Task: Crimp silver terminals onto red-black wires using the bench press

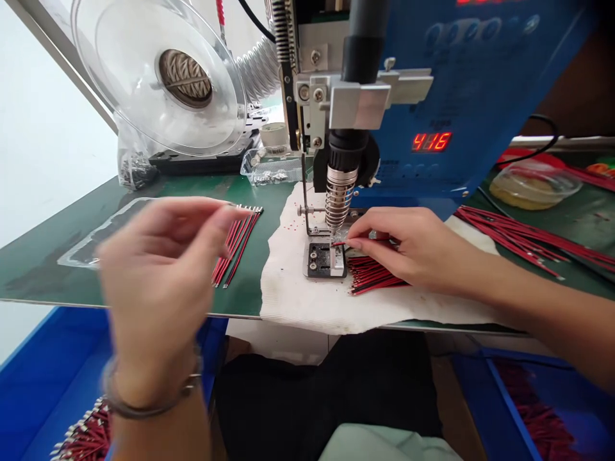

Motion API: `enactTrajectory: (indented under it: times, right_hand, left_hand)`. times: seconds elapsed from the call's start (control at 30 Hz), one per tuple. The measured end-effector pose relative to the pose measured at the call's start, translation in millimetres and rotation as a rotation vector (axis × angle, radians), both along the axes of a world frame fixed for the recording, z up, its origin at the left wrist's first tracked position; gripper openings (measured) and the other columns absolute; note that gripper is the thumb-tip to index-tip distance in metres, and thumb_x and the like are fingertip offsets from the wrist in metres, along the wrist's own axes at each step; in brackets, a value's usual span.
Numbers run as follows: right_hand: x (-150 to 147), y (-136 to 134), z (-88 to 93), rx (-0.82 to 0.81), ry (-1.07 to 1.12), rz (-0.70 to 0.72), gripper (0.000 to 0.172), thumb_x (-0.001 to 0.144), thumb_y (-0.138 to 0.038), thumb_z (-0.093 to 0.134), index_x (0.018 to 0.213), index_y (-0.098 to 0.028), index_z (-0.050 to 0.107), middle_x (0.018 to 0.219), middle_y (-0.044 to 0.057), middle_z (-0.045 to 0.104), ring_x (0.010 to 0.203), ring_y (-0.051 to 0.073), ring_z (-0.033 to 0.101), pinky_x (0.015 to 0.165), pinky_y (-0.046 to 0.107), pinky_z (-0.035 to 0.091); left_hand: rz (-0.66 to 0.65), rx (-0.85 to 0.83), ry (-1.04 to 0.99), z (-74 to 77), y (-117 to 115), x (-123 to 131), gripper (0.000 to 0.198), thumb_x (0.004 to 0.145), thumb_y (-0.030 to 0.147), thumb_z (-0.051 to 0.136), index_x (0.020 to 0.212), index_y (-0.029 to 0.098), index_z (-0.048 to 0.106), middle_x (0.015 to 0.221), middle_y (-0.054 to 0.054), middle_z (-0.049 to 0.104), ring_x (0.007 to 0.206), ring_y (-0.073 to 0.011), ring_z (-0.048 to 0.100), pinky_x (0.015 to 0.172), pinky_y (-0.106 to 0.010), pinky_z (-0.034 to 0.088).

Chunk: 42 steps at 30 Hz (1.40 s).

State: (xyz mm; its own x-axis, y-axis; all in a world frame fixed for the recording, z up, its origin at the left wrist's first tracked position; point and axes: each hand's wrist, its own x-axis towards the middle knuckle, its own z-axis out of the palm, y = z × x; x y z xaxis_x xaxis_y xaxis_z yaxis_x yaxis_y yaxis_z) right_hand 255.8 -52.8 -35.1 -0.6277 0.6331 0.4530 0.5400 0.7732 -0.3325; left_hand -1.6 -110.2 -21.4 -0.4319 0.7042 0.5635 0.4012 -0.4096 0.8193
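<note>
At the soldering machine, my right hand [403, 246] pinches a red-and-black wire [340, 243] between thumb and forefinger. The wire's end lies over the small black-and-silver fixture [327, 259], just under the soldering tip [334, 224]. Below the right hand lies a bundle of red-and-black wires [372, 274]. My left hand [166, 256], blurred by motion, is raised over the left part of the table with thumb and forefinger together. Whatever is between those fingertips is too small to name. Just beyond them is a row of wires with metal ends [243, 246].
A blue machine [446, 89] with red digits stands behind the fixture. A clear reel [129, 77], plastic trays [276, 171] and a white cloth [298, 301] occupy the green table [158, 186]. More wires [519, 240] lie right. Blue bins [62, 358] flank my lap.
</note>
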Motion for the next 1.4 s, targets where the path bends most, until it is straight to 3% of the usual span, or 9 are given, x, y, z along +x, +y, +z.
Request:
enactTrajectory:
  times: [0.13, 0.33, 0.63, 1.13, 1.4]
  right_hand:
    - [-1.5, -1.0, -0.7, 0.001, 0.006, -0.011, 0.015, 0.096, -0.026, 0.058, 0.095, -0.019, 0.071, 0.089, 0.002, 0.074, 0.075, 0.014, 0.066, 0.067, 0.026, 0.045]
    - [-3.2, -3.0, -0.4, 0.017, 0.026, -0.025, 0.014, 0.095, -0.027, 0.060, 0.094, -0.018, 0.071, 0.084, 0.001, 0.073, 0.066, 0.012, 0.062, 0.063, 0.027, 0.042]
    - [-5.3, -4.8, -1.0, -0.017, 0.056, -0.058, 0.012, 0.094, -0.028, 0.063, 0.091, -0.019, 0.071, 0.081, -0.002, 0.071, 0.058, 0.010, 0.055, 0.060, 0.027, 0.040]
    - [-7.5, -7.0, -0.7, -0.047, 0.086, -0.057, 0.012, 0.093, -0.026, 0.063, 0.087, -0.020, 0.071, 0.074, -0.002, 0.069, 0.051, 0.009, 0.048, 0.054, 0.027, 0.039]
    - [-6.7, -8.3, 0.0, -0.059, 0.059, -0.089, 0.013, 0.094, -0.030, 0.061, 0.088, -0.023, 0.071, 0.073, 0.000, 0.069, 0.054, 0.012, 0.052, 0.053, 0.030, 0.039]
  left_hand:
    - [-0.168, -0.075, -0.124, -23.2, 5.2, 44.7, 0.015, 0.081, 0.032, 0.079, 0.088, 0.019, 0.077, 0.084, -0.002, 0.077, 0.069, -0.0123, 0.067, 0.060, -0.022, 0.050]
    - [-0.307, -0.157, -0.343, -43.3, 13.1, 61.3, 0.020, 0.082, 0.035, 0.078, 0.093, 0.019, 0.078, 0.093, -0.005, 0.077, 0.085, -0.0162, 0.071, 0.076, -0.024, 0.055]
    - [-0.305, -0.321, -0.147, -47.8, 5.6, 57.3, 0.017, 0.083, 0.038, 0.077, 0.095, 0.026, 0.083, 0.090, -0.003, 0.077, 0.080, -0.0170, 0.068, 0.068, -0.024, 0.051]
    - [-0.324, -0.280, -0.159, -47.8, 6.7, 61.6, 0.014, 0.082, 0.035, 0.078, 0.088, 0.022, 0.077, 0.090, -0.003, 0.075, 0.081, -0.0165, 0.066, 0.072, -0.026, 0.051]
    - [-0.305, -0.271, -0.183, -46.3, 5.3, 64.5, 0.016, 0.082, 0.035, 0.077, 0.087, 0.020, 0.078, 0.089, -0.005, 0.075, 0.078, -0.0185, 0.066, 0.065, -0.027, 0.049]
